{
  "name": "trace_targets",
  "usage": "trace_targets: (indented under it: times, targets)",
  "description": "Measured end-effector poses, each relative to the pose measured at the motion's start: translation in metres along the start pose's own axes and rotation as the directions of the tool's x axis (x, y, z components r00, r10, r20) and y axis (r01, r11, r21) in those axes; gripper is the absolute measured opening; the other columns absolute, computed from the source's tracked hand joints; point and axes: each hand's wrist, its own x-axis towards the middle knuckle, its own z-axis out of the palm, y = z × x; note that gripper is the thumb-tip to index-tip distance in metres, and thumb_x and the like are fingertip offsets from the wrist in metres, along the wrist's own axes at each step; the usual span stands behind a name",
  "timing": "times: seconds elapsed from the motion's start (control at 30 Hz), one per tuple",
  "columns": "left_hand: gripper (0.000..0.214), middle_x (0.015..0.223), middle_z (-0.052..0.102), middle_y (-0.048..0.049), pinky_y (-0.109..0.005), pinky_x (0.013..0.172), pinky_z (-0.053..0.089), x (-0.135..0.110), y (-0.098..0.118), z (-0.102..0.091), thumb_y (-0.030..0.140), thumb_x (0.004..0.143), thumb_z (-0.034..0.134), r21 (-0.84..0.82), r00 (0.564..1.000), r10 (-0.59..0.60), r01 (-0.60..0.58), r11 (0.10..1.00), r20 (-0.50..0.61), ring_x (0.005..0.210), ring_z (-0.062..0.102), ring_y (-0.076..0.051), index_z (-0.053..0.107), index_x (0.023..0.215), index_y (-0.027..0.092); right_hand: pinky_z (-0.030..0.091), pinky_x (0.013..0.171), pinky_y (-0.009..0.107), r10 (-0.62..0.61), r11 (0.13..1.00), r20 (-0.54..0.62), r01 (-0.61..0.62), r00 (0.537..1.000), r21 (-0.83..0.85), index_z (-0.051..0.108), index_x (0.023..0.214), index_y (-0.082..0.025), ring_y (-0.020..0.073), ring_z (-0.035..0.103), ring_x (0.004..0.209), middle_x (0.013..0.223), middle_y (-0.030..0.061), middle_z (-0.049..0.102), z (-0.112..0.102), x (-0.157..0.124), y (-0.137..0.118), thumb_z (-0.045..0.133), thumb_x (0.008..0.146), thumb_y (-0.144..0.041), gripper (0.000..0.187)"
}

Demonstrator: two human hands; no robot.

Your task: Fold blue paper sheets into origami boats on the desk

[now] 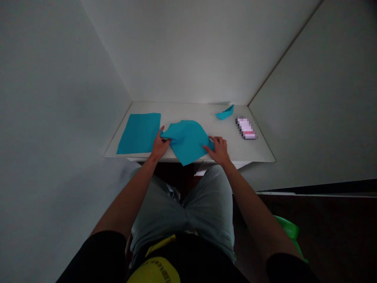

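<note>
A sheet of blue paper (pixel 188 137) is held by its left and right corners, bowed and turned so that one corner hangs past the table's front edge. My left hand (pixel 161 144) pinches the left corner, where the paper is bunched. At the right corner, my right hand (pixel 218 149) grips the paper between thumb and fingers. Flat on the table to the left lies a second blue sheet (pixel 139 133), close to my left hand. A folded blue paper boat (pixel 225 113) rests near the back, beyond my right hand.
The white table (pixel 235 151) is narrow and set between walls on the left, back and right. On its right side lies a phone (pixel 246 129) with a blurred screen. A green plastic object (pixel 287 227) stands on the dark floor at the lower right.
</note>
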Motion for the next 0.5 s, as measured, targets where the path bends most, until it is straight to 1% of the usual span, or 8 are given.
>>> trace_targets:
  times: [0.07,0.13,0.2,0.27,0.37,0.43,0.5]
  targets:
    - [0.075,0.131,0.077,-0.0137,-0.047,0.104,0.063,0.0,0.002,-0.002,0.024,0.087,0.08,-0.003,1.0,0.022,-0.022,1.0,0.014,0.117,0.075,-0.027,0.052,0.156,0.021,0.042,0.112,0.054,0.042,0.999,-0.018,-0.042,0.999,0.013,0.062,0.151,-0.019,0.0384,0.054,0.127,0.138,0.0198,0.061,0.003,0.004,0.001,0.051,0.1,-0.079,0.08]
    - [0.061,0.133,0.076,-0.014,-0.046,0.101,0.063,0.0,0.004,-0.003,0.024,0.088,0.079,0.009,0.998,0.033,-0.033,0.999,0.044,0.116,0.075,-0.027,0.06,0.146,0.021,0.043,0.109,0.053,0.079,0.996,-0.009,-0.079,0.997,0.03,0.065,0.147,-0.02,0.037,0.058,0.123,0.135,0.0182,0.066,0.005,0.009,0.001,0.048,0.101,-0.081,0.079]
    - [0.045,0.129,0.077,-0.0133,-0.045,0.1,0.063,0.0,0.005,-0.005,0.025,0.089,0.077,0.03,0.995,0.034,-0.037,0.999,0.089,0.113,0.075,-0.026,0.067,0.132,0.02,0.043,0.105,0.051,0.093,0.994,0.03,-0.095,0.995,0.053,0.069,0.141,-0.022,0.0338,0.062,0.116,0.127,0.0149,0.072,0.004,0.013,0.0,0.047,0.102,-0.079,0.072]
    - [0.034,0.119,0.079,-0.0115,-0.044,0.099,0.062,0.0,0.006,-0.006,0.025,0.089,0.075,0.054,0.992,0.028,-0.035,0.998,0.124,0.108,0.075,-0.025,0.07,0.122,0.02,0.042,0.103,0.048,0.078,0.994,0.069,-0.082,0.995,0.069,0.074,0.131,-0.024,0.0308,0.065,0.111,0.12,0.0116,0.076,0.003,0.017,0.0,0.05,0.102,-0.077,0.065]
    - [0.034,0.111,0.08,-0.0092,-0.043,0.098,0.06,0.0,0.005,-0.006,0.025,0.088,0.076,0.075,0.994,0.021,-0.029,0.997,0.112,0.104,0.075,-0.024,0.071,0.121,0.021,0.043,0.101,0.045,0.045,0.995,0.082,-0.052,0.996,0.085,0.08,0.116,-0.025,0.0276,0.068,0.105,0.109,0.0081,0.079,0.001,0.02,0.0,0.058,0.101,-0.071,0.053]
    - [0.038,0.11,0.079,-0.0089,-0.042,0.098,0.06,0.0,0.005,-0.006,0.026,0.086,0.077,0.08,0.997,0.02,-0.026,0.996,0.077,0.103,0.075,-0.023,0.071,0.124,0.022,0.045,0.098,0.042,0.027,0.992,0.077,-0.036,0.997,0.119,0.081,0.106,-0.024,0.0252,0.069,0.099,0.102,0.0064,0.08,0.0,0.021,0.001,0.06,0.101,-0.065,0.046]
    - [0.041,0.111,0.079,-0.0091,-0.042,0.097,0.06,0.0,0.004,-0.005,0.028,0.086,0.078,0.081,0.998,0.024,-0.029,0.996,0.062,0.102,0.075,-0.023,0.07,0.126,0.022,0.049,0.092,0.039,0.01,0.985,0.074,-0.023,0.997,0.172,0.08,0.1,-0.023,0.0231,0.07,0.091,0.096,0.0058,0.08,0.0,0.021,0.003,0.061,0.101,-0.061,0.042]
